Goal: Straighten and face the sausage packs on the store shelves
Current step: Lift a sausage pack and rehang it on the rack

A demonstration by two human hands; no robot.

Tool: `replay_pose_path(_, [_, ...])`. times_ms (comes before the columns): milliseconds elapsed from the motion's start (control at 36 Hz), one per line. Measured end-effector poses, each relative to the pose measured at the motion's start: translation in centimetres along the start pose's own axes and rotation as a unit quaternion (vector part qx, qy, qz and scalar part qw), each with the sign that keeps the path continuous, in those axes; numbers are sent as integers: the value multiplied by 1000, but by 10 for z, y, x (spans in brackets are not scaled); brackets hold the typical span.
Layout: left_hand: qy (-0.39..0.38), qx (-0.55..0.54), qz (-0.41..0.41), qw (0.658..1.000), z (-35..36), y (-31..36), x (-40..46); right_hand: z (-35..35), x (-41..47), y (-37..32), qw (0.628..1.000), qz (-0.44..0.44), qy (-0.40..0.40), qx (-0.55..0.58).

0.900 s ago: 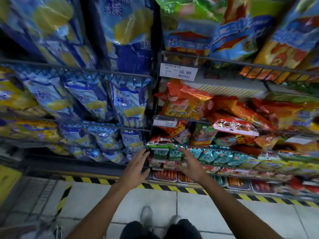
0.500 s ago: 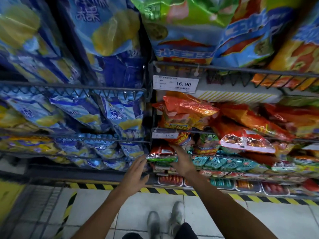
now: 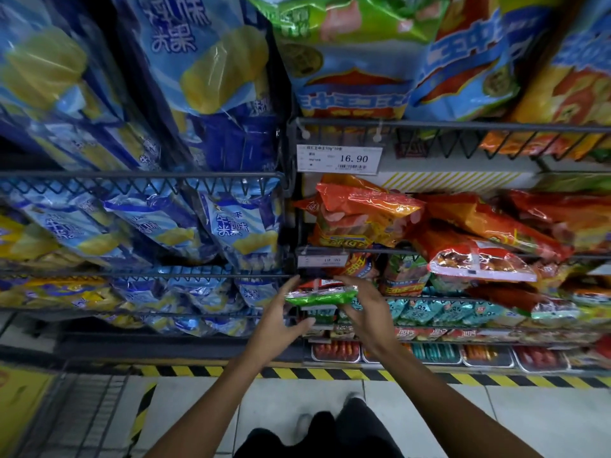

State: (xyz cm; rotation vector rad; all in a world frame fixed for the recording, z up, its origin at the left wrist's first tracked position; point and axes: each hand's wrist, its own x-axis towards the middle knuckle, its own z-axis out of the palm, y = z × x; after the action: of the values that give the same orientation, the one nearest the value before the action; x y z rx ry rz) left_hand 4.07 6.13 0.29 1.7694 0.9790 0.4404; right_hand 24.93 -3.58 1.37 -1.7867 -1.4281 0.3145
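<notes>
A green-edged sausage pack (image 3: 320, 297) with a red top sits at the left end of a lower wire shelf. My left hand (image 3: 281, 328) holds its left end, fingers above and thumb below. My right hand (image 3: 363, 309) grips its right end from the top. Orange and red sausage packs (image 3: 360, 214) lie tilted on the shelf above. A red pack with a clear window (image 3: 479, 264) hangs over that shelf's front rail. Teal small packs (image 3: 439, 310) line the row to the right of my hands.
Blue and yellow snack bags (image 3: 231, 226) fill the wire racks on the left. A price tag reading 16.90 (image 3: 340, 158) hangs on the upper rail. Metal trays of sausages (image 3: 535, 357) sit at the bottom. Yellow-black tape (image 3: 330, 371) marks the floor edge; my shoes are below.
Both hands have moved up from the lower row and closed in on the green-edged pack. The left hand, earlier apart and open, now holds its left end. The camera has moved closer.
</notes>
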Motion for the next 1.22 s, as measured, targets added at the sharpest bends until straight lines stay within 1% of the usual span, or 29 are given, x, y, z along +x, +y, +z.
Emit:
replay_pose_path(83, [10, -90, 39, 995, 5, 12, 2, -6, -2, -10, 999, -41, -5, -8])
replay_pose_path(111, [11, -121, 37, 992, 7, 16, 3, -7, -3, -11, 998, -51, -9, -20])
replay_pose_path(167, [26, -147, 25, 988, 10, 22, 3, -7, -6, -12, 998, -58, -13, -27])
replay_pose_path(194, [39, -145, 20, 988, 11, 24, 2, -7, -7, -13, 999, -42, -16, -10])
replay_pose_path(250, [56, -161, 4, 985, 13, 27, 0, -5, -10, -12, 993, 32, -46, 103])
replay_pose_path(278, [64, -178, -7, 982, 14, 27, -1, -6, -12, -14, 989, 53, -52, 125])
replay_pose_path(306, [76, -197, -19, 977, 15, 26, -2, -7, -15, -16, 990, 64, -52, 115])
replay_pose_path(361, [106, -252, -48, 961, 18, 26, -5, -6, -25, -11, 981, 117, -21, 150])
replay_pose_path(417, [125, -329, -76, 933, 20, 26, -10, -5, -37, -3, 951, 204, 14, 231])
replay_pose_path(444, [130, -363, -89, 919, 22, 26, -12, -4, -44, 1, 926, 260, 15, 273])
replay_pose_path(500, [130, -416, -114, 893, 24, 26, -16, -3, -55, 3, 863, 359, -31, 354])
replay_pose_path(528, [125, -436, -121, 883, 25, 25, -17, -1, -59, 3, 825, 386, -70, 406])
replay_pose_path(556, [116, -456, -123, 874, 27, 24, -17, 1, -63, 3, 791, 392, -106, 457])
replay_pose_path(583, [106, -473, -125, 866, 29, 24, -18, 4, -66, 1, 766, 385, -136, 497])
replay_pose_path(611, [96, -486, -127, 859, 32, 24, -18, 7, -67, -4, 749, 373, -150, 527])
replay_pose_path(639, [90, -496, -128, 854, 34, 25, -18, 10, -68, -8, 740, 364, -143, 547])
replay_pose_path(694, [77, -513, -129, 845, 39, 25, -20, 13, -68, -14, 725, 369, -98, 573])
replay_pose_path(722, [69, -519, -128, 842, 40, 26, -21, 13, -67, -17, 724, 374, -77, 574])
replay_pose_path(778, [47, -530, -120, 838, 41, 24, -23, 9, -66, -19, 750, 375, -47, 543])
replay_pose_path(833, [46, -538, -130, 832, 40, 20, -26, 3, -65, -20, 797, 370, -22, 478])
replay_pose_path(889, [86, -543, -158, 820, 35, 5, -34, -5, -61, -20, 841, 364, 2, 400])
replay_pose_path(944, [132, -562, -176, 798, 25, -14, -42, -16, -58, -16, 879, 339, 24, 334])
replay_pose_path(972, [143, -559, -179, 797, 18, -21, -45, -21, -57, -12, 895, 320, 31, 309])
replay_pose_path(1000, [143, -540, -178, 810, 12, -27, -48, -25, -56, -8, 906, 301, 38, 296])
replay_pose_path(1028, [137, -501, -172, 837, 6, -29, -50, -29, -56, -2, 916, 282, 40, 282])
replay_pose_path(1083, [110, -384, -143, 905, 0, -29, -50, -35, -55, 6, 942, 247, 38, 222])
replay_pose_path(1111, [96, -322, -123, 934, -1, -24, -49, -38, -53, 9, 955, 230, 32, 185])
replay_pose_path(1167, [63, -218, -84, 970, 1, -11, -43, -43, -47, 12, 973, 196, 9, 124])
replay_pose_path(1222, [22, -121, -43, 991, 4, 3, -34, -46, -41, 12, 985, 152, -19, 76])
